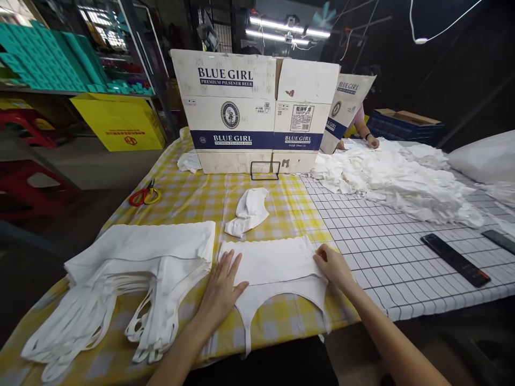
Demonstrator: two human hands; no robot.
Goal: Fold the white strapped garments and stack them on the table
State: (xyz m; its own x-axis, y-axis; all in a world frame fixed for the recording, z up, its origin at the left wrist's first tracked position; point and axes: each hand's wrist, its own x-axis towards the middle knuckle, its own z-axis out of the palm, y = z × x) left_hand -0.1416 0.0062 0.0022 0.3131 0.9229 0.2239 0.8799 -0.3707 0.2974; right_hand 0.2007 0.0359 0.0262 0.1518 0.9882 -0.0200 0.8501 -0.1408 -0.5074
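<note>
A white strappy top [273, 262] lies flat on the yellow checked tablecloth in front of me, its straps toward my body. My left hand [225, 279] rests on its left edge with the fingers stretched out. At the opposite upper corner, my right hand [332, 265] pinches the fabric edge between thumb and fingers. Left of my left hand sits a neat stack of similar white tops [148, 246], straps hanging toward the near edge. A small folded white cloth piece [248, 212] lies just beyond the top.
Scissors [145, 195] with red and yellow handles lie at the left. A cardboard box [257, 112] stands upright at the back behind a black wire stand [264, 170]. White garments [394, 177] are heaped at the right, near a co-worker's hand [373, 141]. A dark phone-like object [454, 260] lies right.
</note>
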